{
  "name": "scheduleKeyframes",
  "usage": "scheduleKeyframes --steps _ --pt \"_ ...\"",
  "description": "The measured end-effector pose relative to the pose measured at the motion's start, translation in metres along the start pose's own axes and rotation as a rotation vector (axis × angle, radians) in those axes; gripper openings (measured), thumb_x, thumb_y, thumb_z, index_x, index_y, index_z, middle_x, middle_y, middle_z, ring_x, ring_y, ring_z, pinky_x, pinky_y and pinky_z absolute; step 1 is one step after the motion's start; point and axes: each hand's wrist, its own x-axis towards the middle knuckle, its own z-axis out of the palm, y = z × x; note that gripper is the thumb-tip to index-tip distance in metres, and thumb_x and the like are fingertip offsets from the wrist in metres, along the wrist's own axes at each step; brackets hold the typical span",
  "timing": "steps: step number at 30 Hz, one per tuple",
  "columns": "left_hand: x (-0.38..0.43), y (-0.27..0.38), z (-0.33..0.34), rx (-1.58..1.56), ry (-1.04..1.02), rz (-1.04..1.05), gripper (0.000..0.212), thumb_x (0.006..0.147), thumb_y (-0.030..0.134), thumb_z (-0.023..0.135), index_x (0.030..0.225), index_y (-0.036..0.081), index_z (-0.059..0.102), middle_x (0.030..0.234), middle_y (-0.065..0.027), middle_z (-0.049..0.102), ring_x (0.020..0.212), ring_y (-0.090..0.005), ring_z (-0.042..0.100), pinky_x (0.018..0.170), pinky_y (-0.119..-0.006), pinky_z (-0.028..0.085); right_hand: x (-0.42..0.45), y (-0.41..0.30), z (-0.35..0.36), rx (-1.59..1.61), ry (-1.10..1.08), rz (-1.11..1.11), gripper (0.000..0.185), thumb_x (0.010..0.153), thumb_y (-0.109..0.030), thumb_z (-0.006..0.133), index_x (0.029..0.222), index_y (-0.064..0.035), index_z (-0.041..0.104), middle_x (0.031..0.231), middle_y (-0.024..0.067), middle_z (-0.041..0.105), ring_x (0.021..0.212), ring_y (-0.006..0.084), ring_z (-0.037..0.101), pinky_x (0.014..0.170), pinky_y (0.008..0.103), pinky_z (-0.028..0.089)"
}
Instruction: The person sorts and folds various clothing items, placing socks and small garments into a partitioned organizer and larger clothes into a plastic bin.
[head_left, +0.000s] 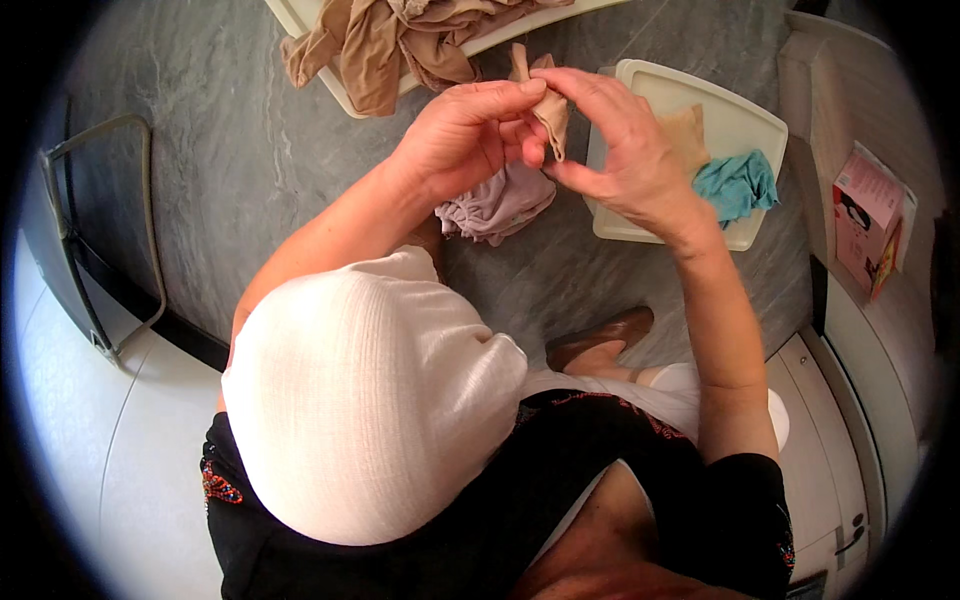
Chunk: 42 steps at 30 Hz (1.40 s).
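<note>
My left hand (469, 135) and my right hand (626, 146) meet at the top middle of the view, both gripping a small piece of beige fabric (553, 120) that is bunched and folded between the fingers. Just below the hands a bundle of mauve gathered cloth (501, 202) rests on the floor or low down; what lies under it is partly hidden. Beside my right wrist stands a shallow cream plastic tray (739, 112). It holds a folded beige cloth (684, 139) and a crumpled turquoise cloth (739, 184).
Brown and tan garments (375, 52) spill over the edge of a second cream tray (341, 88) at the top. A metal-framed item (150, 217) stands at left. A pink box (866, 217) sits on furniture at right. White gauzy cloth (367, 397) bulges up before my body. A brown shoe (604, 337) shows below.
</note>
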Motion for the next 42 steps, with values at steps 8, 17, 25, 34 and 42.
scheduleKeyframes --steps 8,17,25,34,42 --pt "-0.009 0.011 -0.009 -0.052 -0.134 -0.005 0.028 0.087 0.022 0.045 0.074 0.0 0.057 0.064 -0.0106 0.057 0.052 -0.0173 0.054 0.055 -0.03 0.045 -0.008 0.008 0.009 1.002 0.18 0.287 0.024 0.083 -0.005 0.048 0.105 0.0002 0.053 0.097 0.0074 0.058 0.087 0.0183 0.056 0.078 0.029 0.044" --pt "-0.007 0.011 -0.004 -0.206 -0.856 0.013 0.026 0.081 0.016 0.045 0.061 0.0 0.051 0.046 -0.0116 0.047 0.035 -0.0162 0.044 0.046 -0.032 0.041 -0.011 0.014 0.015 1.313 0.154 0.666 0.023 0.085 -0.015 0.049 0.105 -0.0033 0.052 0.095 0.0048 0.058 0.087 0.0157 0.056 0.073 0.0302 0.048" --pt "-0.018 0.018 -0.006 0.171 -0.445 0.026 0.02 0.078 0.013 0.052 0.063 0.0 0.055 0.053 -0.0117 0.053 0.04 -0.0163 0.047 0.045 -0.029 0.041 -0.018 0.0 0.035 1.888 0.006 0.645 0.026 0.087 -0.02 0.047 0.109 -0.0054 0.047 0.098 0.0027 0.055 0.088 0.014 0.055 0.071 0.0322 0.048" --pt "-0.014 0.022 0.007 1.408 0.01 0.785 0.036 0.066 0.004 0.064 0.101 0.008 0.058 0.098 -0.0096 0.055 0.083 -0.0203 0.056 0.067 -0.028 0.046 -0.015 0.01 0.021 1.489 0.203 0.587 0.025 0.084 -0.015 0.053 0.107 -0.0054 0.049 0.092 0.0023 0.057 0.078 0.0113 0.057 0.064 0.0263 0.049" --pt "-0.005 0.018 0.012 0.722 0.06 0.454 0.019 0.081 0.009 0.054 0.098 0.005 0.06 0.096 -0.0081 0.059 0.089 -0.0197 0.055 0.081 -0.03 0.043 -0.011 0.006 0.012 1.521 0.159 0.662 0.024 0.083 -0.012 0.054 0.104 -0.0023 0.051 0.092 0.004 0.058 0.078 0.0111 0.057 0.064 0.0252 0.048"
